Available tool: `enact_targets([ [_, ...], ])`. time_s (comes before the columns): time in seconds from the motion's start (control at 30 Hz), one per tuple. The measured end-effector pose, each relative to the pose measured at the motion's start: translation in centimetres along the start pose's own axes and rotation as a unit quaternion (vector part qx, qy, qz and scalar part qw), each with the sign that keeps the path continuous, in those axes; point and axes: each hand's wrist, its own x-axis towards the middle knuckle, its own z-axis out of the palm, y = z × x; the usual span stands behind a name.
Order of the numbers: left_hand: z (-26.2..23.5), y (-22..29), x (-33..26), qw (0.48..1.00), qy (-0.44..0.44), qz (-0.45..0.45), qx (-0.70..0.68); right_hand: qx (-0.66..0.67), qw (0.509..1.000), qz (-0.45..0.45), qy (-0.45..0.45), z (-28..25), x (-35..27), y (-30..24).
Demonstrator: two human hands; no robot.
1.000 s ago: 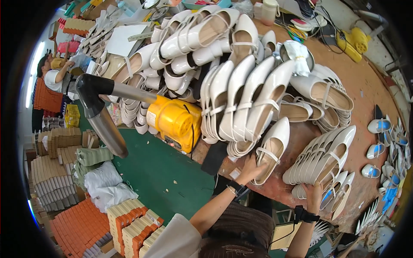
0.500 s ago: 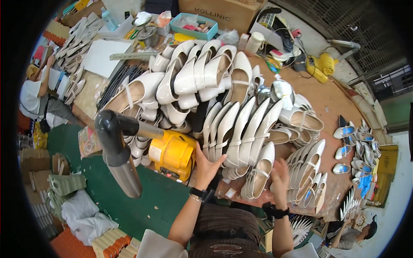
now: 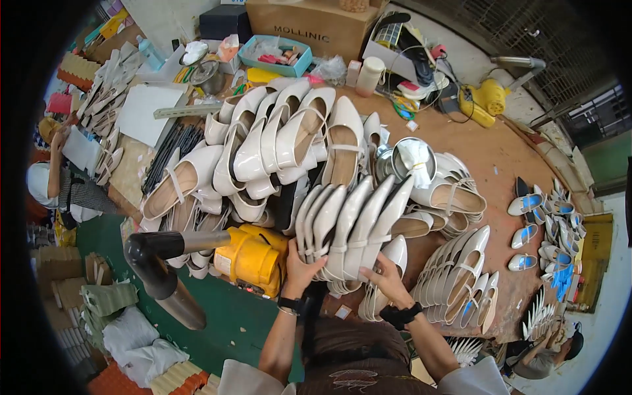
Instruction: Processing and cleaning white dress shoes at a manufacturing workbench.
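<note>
A tight row of off-white pointed shoes (image 3: 357,220) stands on the table in front of me, toes pointing away. My left hand (image 3: 301,268) presses against the row's left end, its thumb over the heel side. At the right end, my right hand (image 3: 388,282) grips near the heels, so both hands hold the row between them. Just right of and under that hand is another small stack of strapped shoes (image 3: 397,253). A yellow heat blower (image 3: 250,260) with a bent metal pipe sits close by my left hand.
Behind the row lies a large heap of off-white shoes (image 3: 283,135). A metal bowl (image 3: 413,163) with white material stands past its right side. Another shoe row (image 3: 454,270) is at right. A blue box (image 3: 276,56) and a carton (image 3: 316,26) stand at the back. People work at both sides.
My right hand has moved left from beside the small shoe stack onto the right end of the row. My left hand stays at the left end. The whole view has shifted slightly.
</note>
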Motion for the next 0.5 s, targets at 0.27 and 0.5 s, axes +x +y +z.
enact_targets([
  [0.27,6.6,10.4,-8.3,0.985,-0.066,0.062,0.147,0.081,0.991,0.091,0.057,-7.3,-12.2,-5.7],
  [0.5,7.6,12.1,-9.2,0.974,-0.086,0.092,0.188,0.053,0.988,0.090,0.111,-8.1,-15.3,-5.6],
])
